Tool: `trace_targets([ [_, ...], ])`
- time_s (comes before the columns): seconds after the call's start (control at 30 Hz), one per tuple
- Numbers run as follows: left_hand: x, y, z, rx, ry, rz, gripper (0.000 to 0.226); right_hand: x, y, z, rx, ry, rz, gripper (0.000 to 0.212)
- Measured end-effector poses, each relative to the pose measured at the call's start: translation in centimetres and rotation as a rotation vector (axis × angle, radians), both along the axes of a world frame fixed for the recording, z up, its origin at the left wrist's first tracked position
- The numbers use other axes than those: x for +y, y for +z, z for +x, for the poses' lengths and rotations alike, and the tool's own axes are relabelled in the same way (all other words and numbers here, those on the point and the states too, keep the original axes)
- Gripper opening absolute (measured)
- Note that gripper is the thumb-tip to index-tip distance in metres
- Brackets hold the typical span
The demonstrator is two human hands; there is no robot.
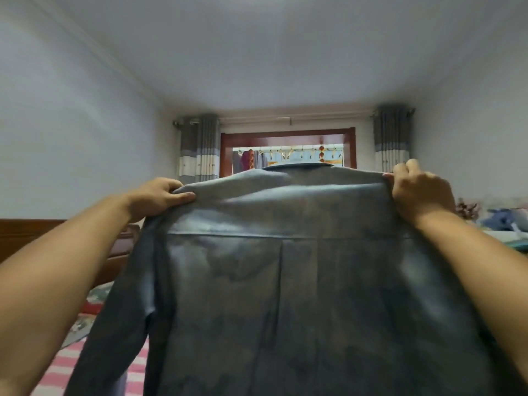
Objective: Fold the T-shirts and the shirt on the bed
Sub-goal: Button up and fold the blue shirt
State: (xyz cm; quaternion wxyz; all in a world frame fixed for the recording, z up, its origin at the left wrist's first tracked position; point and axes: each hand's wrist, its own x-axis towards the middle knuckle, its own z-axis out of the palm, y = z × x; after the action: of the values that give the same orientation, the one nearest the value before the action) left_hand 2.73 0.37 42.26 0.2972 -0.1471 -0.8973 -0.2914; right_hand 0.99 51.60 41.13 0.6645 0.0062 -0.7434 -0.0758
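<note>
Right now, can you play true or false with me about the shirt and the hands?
1. Both hands hold the shirt up by its shoulders. True: the left hand and the right hand each grip one.
2. The shirt is bright red. False: it is blue-grey.
3. The shirt lies folded flat on the bed. False: it hangs spread open in the air.
4. Curtains hang beside the window at the far wall. True.
5. A pink striped cover shows at lower left. True.

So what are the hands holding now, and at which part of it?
The blue-grey collared shirt, held up in the air: the left hand grips its left shoulder, the right hand grips its right shoulder.
</note>
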Motion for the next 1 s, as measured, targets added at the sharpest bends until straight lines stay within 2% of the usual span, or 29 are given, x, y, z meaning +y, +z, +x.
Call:
trace_targets([
  [0.07, -1.6, -2.4, -2.8, -0.17, -0.03, -0.012, 0.018, -0.2, -2.8, -2.7, -0.111, 0.025, -0.051, 0.031],
  [0.17, -3.0, -9.1, -8.5, -0.416, -0.034, 0.009, 0.016, -0.5, -9.8, -8.3, -0.336, 0.0, -0.036, 0.032],
  [0.27, -3.5, -15.8, -14.7, -0.557, 0.029, -0.004, 0.013, -1.3, -15.9, -14.3, -0.47, -0.013, -0.001, 0.027],
  [0.37, -3.2, -19.8, -21.9, -0.622, 0.024, -0.066, 0.024, -0.9, -20.0, -21.4, -0.462, 0.032, 0.021, 0.035],
  [0.47, -1.5, -20.8, -31.1, -0.504, 0.158, -0.288, 0.039, -0.4, -22.2, -29.8, -0.41, 0.057, 0.055, 0.041],
  [0.57, 1.9, -24.4, -42.7, -0.15, 0.397, -0.355, 0.013, -0.6, -24.8, -41.6, -0.47, -0.018, 0.005, 0.024],
  [0.6, 3.2, -26.9, -46.4, -0.065, 0.502, -0.38, 0.032, -0.6, -26.2, -45.3, -0.52, -0.078, -0.022, 0.02],
  [0.63, 4.4, -30.1, -49.2, -0.077, 0.576, -0.434, 0.055, -0.5, -28.3, -48.5, -0.614, -0.16, -0.06, 0.031],
  [0.7, 6.4, -38.3, -52.9, -0.313, 0.54, -0.509, 0.081, -1.2, -34.7, -53.1, -0.919, -0.293, -0.143, 0.064],
  [0.77, 7.1, -47.3, -54.1, -0.595, 0.418, -0.573, 0.076, -3.2, -42.0, -54.4, -1.145, -0.256, -0.163, 0.071],
  [0.83, 5.8, -54.5, -53.2, -0.727, 0.366, -0.713, 0.069, -5.5, -48.4, -53.4, -1.282, -0.164, -0.108, 0.068],
  [0.93, 1.2, -60.6, -50.2, -0.867, 0.42, -0.763, 0.059, -7.8, -55.5, -50.4, -1.573, -0.125, -0.051, 0.064],
  [1.0, -2.5, -61.8, -48.1, -0.84, 0.522, -0.7, 0.057, -7.6, -58.3, -48.2, -1.692, -0.158, -0.041, 0.063],
])
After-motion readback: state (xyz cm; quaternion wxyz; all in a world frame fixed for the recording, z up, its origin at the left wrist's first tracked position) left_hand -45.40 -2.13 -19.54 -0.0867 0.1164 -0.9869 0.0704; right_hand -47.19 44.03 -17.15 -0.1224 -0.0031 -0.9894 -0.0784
